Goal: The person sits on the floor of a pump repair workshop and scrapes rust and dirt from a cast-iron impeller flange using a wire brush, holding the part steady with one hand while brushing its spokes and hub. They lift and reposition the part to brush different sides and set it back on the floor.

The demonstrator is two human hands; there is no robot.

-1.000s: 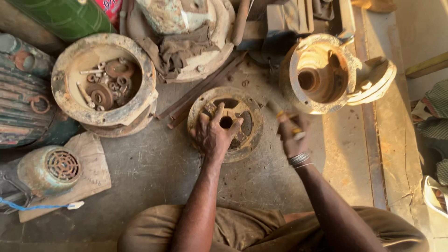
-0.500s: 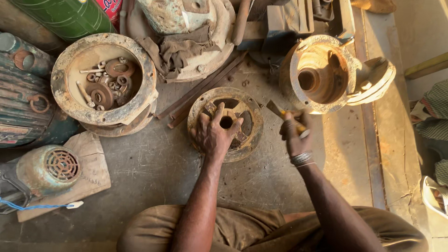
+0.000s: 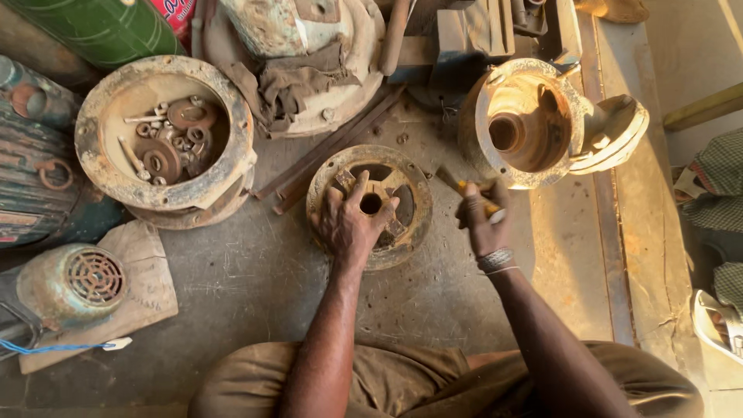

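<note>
My left hand (image 3: 352, 224) lies spread across a rusty spoked motor end cover (image 3: 370, 205), seemingly heavy, rigid cast metal best gripped by its rim, while my right hand (image 3: 481, 220) clamps a yellow-handled chisel (image 3: 468, 190).

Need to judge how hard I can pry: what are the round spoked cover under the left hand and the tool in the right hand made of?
Spoked cover: likely cast metal, dull, rust-brown, pitted. Tool in the right hand: dark metal blade, yellow handle, probably plastic. Left hand presses on the cover.
</note>
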